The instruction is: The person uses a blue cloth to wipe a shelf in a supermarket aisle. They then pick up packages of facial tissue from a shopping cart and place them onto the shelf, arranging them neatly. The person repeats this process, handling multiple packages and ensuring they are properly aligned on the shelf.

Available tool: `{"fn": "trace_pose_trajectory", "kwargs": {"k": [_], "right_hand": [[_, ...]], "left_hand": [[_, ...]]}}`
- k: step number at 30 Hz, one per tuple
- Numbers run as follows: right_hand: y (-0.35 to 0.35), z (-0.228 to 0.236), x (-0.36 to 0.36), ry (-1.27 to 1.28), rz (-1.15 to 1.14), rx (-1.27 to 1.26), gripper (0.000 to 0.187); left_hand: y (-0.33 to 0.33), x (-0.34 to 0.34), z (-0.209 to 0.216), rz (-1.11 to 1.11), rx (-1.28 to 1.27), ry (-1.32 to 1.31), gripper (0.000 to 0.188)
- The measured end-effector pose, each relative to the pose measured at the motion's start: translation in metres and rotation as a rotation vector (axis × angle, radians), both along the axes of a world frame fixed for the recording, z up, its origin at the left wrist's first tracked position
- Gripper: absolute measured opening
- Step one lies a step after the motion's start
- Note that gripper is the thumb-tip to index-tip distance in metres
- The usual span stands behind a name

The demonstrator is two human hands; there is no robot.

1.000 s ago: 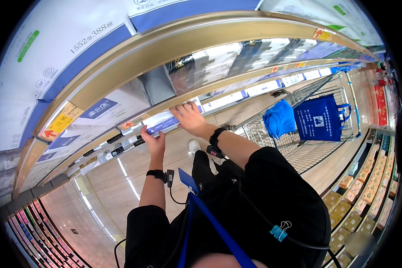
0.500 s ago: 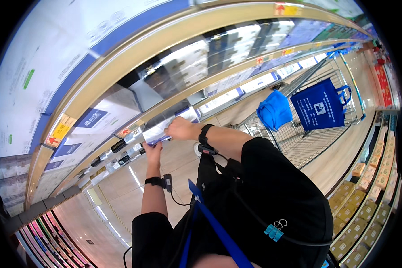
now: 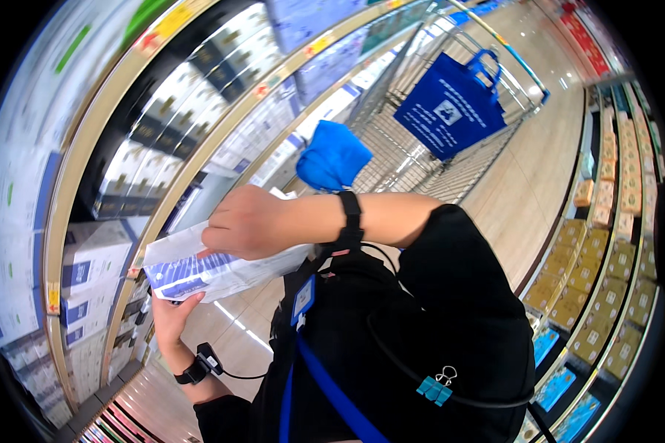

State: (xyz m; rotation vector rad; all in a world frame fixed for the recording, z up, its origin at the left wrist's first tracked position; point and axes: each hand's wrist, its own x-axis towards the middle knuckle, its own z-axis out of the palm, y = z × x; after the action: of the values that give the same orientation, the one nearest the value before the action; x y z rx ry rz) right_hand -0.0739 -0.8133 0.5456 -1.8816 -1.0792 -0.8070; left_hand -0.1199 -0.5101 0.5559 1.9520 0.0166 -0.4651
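Note:
A long white and blue soft pack [image 3: 199, 273], which looks like a tissue pack in shiny plastic wrap, is held slightly tilted in front of my body. My left hand [image 3: 171, 316] grips its lower left end, thumb on the near face and the other fingers mostly hidden behind. Over its upper side lies my right hand [image 3: 250, 223], fingers curled around the edge. The pack's right end runs under my right wrist, close to my black shirt.
Tall shelves [image 3: 125, 103] with boxed and wrapped goods line the left side. Beyond my right arm stands a metal shopping cart [image 3: 391, 159] holding a dark blue tote bag [image 3: 447, 107] and a bright blue bag [image 3: 334, 156]. Shelves with gold boxes [image 3: 569, 269] curve along the right.
The pack has come away from the shelf and nearer my body, with both hands still on it. The view has turned, so the cart now appears further left and higher.

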Motion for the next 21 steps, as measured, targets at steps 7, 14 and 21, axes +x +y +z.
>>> {"fn": "trace_pose_trajectory", "kwargs": {"k": [7, 14, 21], "right_hand": [[-0.179, 0.095, -0.087, -0.155, -0.289, -0.125, 0.021], [-0.282, 0.088, -0.133, 0.13, -0.925, 0.078, 0.026], [-0.355, -0.042, -0.091, 0.605, -1.343, 0.527, 0.048]], "left_hand": [[-0.173, 0.054, 0.051, -0.543, 0.151, -0.439, 0.076], [-0.367, 0.082, 0.042, -0.614, -0.223, -0.566, 0.046], [-0.389, 0.069, -0.035, -0.73, -0.288, -0.025, 0.022]]}}
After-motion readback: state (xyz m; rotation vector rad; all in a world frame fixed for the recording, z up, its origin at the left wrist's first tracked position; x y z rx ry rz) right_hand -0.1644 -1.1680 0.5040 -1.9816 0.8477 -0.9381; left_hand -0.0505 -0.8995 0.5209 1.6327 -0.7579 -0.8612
